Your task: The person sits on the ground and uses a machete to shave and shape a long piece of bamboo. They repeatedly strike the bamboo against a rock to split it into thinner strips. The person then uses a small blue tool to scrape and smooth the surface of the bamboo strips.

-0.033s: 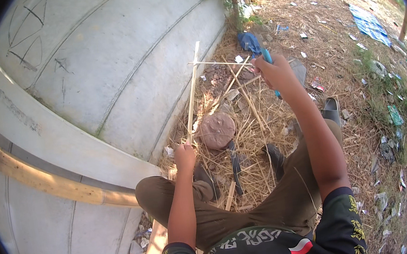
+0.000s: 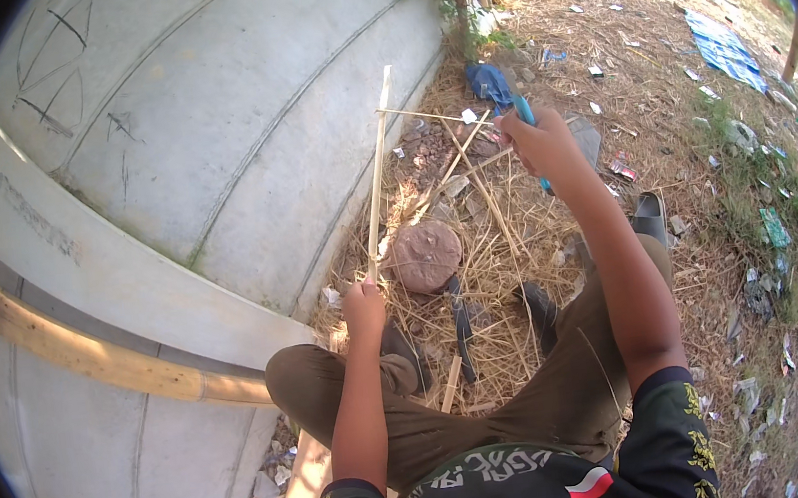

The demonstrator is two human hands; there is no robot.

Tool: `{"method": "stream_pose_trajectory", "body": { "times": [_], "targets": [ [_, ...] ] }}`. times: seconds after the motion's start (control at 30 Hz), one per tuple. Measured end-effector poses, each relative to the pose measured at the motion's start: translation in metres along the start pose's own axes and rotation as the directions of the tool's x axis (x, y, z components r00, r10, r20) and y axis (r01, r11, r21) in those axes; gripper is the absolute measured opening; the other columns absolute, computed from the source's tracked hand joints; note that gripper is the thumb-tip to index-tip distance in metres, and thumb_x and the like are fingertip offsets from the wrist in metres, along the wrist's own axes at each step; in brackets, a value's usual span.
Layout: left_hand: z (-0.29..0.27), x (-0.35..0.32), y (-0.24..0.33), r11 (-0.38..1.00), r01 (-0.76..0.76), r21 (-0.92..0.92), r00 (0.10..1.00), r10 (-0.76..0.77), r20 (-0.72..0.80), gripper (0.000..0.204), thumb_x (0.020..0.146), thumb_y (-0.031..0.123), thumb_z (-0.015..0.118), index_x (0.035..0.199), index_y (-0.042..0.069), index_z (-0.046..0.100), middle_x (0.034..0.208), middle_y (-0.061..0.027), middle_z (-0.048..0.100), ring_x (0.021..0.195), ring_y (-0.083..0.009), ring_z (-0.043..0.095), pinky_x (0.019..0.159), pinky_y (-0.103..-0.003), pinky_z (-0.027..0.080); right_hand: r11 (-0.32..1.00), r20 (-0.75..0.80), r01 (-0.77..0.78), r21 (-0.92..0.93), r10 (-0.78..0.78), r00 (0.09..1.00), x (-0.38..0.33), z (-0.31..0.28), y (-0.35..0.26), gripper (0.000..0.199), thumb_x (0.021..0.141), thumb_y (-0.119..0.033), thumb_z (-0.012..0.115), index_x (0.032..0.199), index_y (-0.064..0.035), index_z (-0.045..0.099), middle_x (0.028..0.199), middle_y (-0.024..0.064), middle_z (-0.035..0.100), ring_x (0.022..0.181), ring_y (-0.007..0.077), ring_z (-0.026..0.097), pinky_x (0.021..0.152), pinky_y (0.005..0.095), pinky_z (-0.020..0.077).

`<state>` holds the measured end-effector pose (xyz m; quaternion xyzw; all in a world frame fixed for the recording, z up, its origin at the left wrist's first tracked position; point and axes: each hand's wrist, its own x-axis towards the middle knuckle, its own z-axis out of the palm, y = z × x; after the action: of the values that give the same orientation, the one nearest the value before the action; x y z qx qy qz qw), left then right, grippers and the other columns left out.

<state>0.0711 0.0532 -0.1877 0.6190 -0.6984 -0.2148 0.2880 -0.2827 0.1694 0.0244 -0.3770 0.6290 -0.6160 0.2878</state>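
My left hand (image 2: 363,308) is closed round the lower end of a long pale wooden strip (image 2: 378,178), which points up and away from me, slightly to the right. Farther off to the right, my right hand (image 2: 535,147) grips a blue handle (image 2: 525,109) that shows above and below the fist. A thin pale straight piece (image 2: 433,117) runs from this hand to the strip near its far end; whether it belongs to the blue-handled tool I cannot tell. A round brown block (image 2: 426,257) lies on the ground between and below my hands.
Straw and thin sticks (image 2: 492,199) cover the ground round my feet. A dark long object (image 2: 462,330) lies between my legs. A grey concrete wall (image 2: 237,120) and a yellowish pole (image 2: 104,341) stand on the left. A blue plastic bag (image 2: 489,84) lies beyond my right hand.
The strip's far end has shifted slightly up and away. The thin piece's left end has swung a little upward and now reaches less far past the strip. My right hand has hardly moved.
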Motion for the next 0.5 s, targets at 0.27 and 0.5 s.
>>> {"method": "stream_pose_trajectory", "body": {
  "times": [0.27,0.5],
  "targets": [
    [-0.043,-0.051,0.060,0.970,-0.027,-0.241,0.990,-0.007,-0.138,0.033,0.106,0.028,0.049,0.095,-0.001,0.062,0.076,-0.0152,0.065,0.070,-0.0302,0.064,0.067,-0.044,0.048,0.991,0.040,-0.036,-0.131,0.042,0.998,0.000,0.011,0.006,0.033,0.092,-0.032,0.070,0.072,-0.0056,0.064,0.056,-0.0032,0.049,0.049,0.0078,0.042,0.047,0.0295,0.0311],
    [-0.034,-0.059,0.080,0.710,-0.032,-0.704,0.999,0.016,-0.029,0.021,0.110,0.024,0.047,0.105,0.006,0.058,0.079,0.0004,0.056,0.062,-0.0063,0.050,0.058,-0.024,0.044,0.958,0.166,0.058,-0.282,-0.011,0.986,-0.003,0.037,0.027,0.028,0.094,-0.029,0.069,0.077,-0.0076,0.062,0.053,-0.0047,0.044,0.044,0.0068,0.041,0.042,0.0271,0.0313]
  ]
}}
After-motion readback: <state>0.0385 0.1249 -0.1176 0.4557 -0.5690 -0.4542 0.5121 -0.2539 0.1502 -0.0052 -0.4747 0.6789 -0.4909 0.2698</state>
